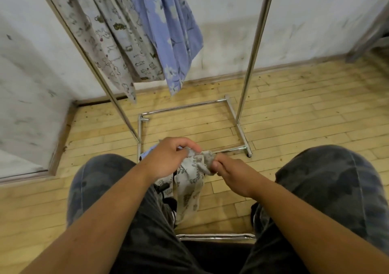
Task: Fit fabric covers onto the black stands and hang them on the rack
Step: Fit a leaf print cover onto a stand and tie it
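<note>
Rack [185, 107] span: the left pole [118, 109] and right pole [254, 52] stand well apart. The cream cover [109, 42] and blue cover [168, 31] hang on the left part of the span, and their hems stop short of the floor [294, 109]. An open gap lies between the blue cover and the right pole, with the wall [227, 21] close behind. Low obstacle: the front bar [229, 150] lies on the floor. Near side: the left hand [168, 158] and right hand [231, 174] grip a leaf cover [189, 181], flanked by the left knee [101, 179] and right knee [328, 179]. The way forward above the bar is open.
</note>
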Demonstrator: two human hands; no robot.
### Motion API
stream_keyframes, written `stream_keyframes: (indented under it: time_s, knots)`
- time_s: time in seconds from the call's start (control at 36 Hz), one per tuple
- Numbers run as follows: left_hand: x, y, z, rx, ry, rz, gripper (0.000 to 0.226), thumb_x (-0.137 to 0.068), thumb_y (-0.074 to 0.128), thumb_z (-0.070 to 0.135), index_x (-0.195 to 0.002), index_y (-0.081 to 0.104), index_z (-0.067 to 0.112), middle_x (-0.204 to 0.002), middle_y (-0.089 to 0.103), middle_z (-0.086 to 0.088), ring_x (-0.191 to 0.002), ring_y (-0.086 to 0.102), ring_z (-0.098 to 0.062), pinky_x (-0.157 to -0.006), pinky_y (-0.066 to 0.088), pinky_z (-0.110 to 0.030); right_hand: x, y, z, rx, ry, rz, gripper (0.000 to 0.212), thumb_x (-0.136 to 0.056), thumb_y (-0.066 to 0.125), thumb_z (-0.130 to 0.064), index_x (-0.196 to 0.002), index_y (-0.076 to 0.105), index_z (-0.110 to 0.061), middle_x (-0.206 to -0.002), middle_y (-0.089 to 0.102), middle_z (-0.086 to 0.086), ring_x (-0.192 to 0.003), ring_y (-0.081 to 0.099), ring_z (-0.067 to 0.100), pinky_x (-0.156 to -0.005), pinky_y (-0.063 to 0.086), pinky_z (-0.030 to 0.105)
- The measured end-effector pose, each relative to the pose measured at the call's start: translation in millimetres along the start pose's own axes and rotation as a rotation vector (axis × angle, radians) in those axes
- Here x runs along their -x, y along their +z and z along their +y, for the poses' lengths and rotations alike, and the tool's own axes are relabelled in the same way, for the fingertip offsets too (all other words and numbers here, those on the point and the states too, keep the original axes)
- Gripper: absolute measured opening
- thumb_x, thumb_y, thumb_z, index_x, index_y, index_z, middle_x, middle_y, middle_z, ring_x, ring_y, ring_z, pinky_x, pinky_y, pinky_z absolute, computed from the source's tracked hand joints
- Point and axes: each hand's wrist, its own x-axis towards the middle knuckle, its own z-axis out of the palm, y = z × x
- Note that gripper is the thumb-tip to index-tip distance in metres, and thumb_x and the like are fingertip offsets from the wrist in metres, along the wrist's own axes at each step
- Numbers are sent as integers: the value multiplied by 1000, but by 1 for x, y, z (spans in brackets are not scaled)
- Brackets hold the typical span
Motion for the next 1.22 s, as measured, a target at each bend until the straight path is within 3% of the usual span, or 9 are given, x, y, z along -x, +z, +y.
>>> stream_keyframes:
  time_s: [0.08, 0.17, 0.22, 0.42, 0.58, 0.72, 0.83, 1.0, 1.22]
  knots:
    - [-3, 2, -2, -23, 19, 22, 34, -106, 47, 10, -102, 76, 28, -46, 52, 12, -38, 26, -11, -40, 22, -23, -2, 4, 3, 92, 1, -53, 22, -111, 34, -39, -106, 50, -25, -100, 65, 1, -85, 58, 17, -78, 48, 37]
    - [-6, 4, -5, -105, 68, 50, 38, -101, 48, 1, -98, 75, 27, -85, 64, 11, -47, 42, -11, -45, 34, -19, -5, 7, 7, 187, -6, -69, 17, -110, 34, -39, -103, 46, -29, -95, 63, 0, -80, 57, 16, -73, 47, 37]
    - [-10, 5, -11, -226, 118, 64, 39, -98, 49, -1, -95, 75, 27, -102, 57, 5, -66, 52, -15, -57, 39, -14, -6, 8, 10, 265, 0, -55, 15, -110, 35, -39, -101, 44, -31, -91, 61, -2, -80, 57, 19, -74, 49, 39]
    - [-17, 9, -23, -408, 221, 93, 37, -97, 54, -5, -79, 73, 21, -103, 57, 2, -78, 56, -7, -66, 40, -7, -11, 7, 9, 515, 17, 52, 25, -107, 41, -42, -104, 62, -30, -96, 66, -6, -87, 61, 19, -74, 46, 35]
    - [-26, 11, -27, -604, 188, 27, 48, -94, 48, -10, -124, 73, 18, -134, 58, -5, -122, 52, -21, -94, 38, -21, -15, 7, 7, 552, 66, 158, 28, -106, 42, -45, -102, 66, -29, -92, 68, -7, -83, 62, 18, -71, 39, 33]
    - [-25, 15, -26, -663, 134, -112, 78, -92, 46, -9, -160, 31, 27, -155, 38, -1, -139, 37, -22, -111, 36, -31, -16, 6, 10, 561, 79, 211, 27, -105, 48, -41, -99, 71, -29, -89, 68, -7, -79, 63, 16, -71, 45, 32]
    - [-26, 15, -29, -666, 102, -197, 93, -90, 54, -6, -164, 10, 29, -161, 24, 3, -144, 31, -22, -109, 37, -30, -17, 5, 9, 461, 86, 228, 24, -103, 51, -42, -105, 72, -31, -91, 72, -7, -82, 65, 16, -75, 57, 37]
    - [-25, 13, -33, -569, 77, -273, 104, -88, 59, -5, -163, -1, 36, -162, 19, 8, -120, 48, -18, -73, 36, -17, -16, 2, 5, 278, 89, 243, 33, -102, 55, -41, -133, 63, -32, -103, 74, -5, -97, 66, 17, -82, 56, 35]
    - [-23, 15, -31, -552, 96, -269, 105, -89, 60, -4, -163, -2, 36, -166, 14, 12, -136, 43, -21, -78, 36, -16, -13, 4, 5, 322, 78, 223, 50, -99, 61, -43, -147, 49, -34, -105, 72, -5, -98, 66, 17, -81, 57, 37]
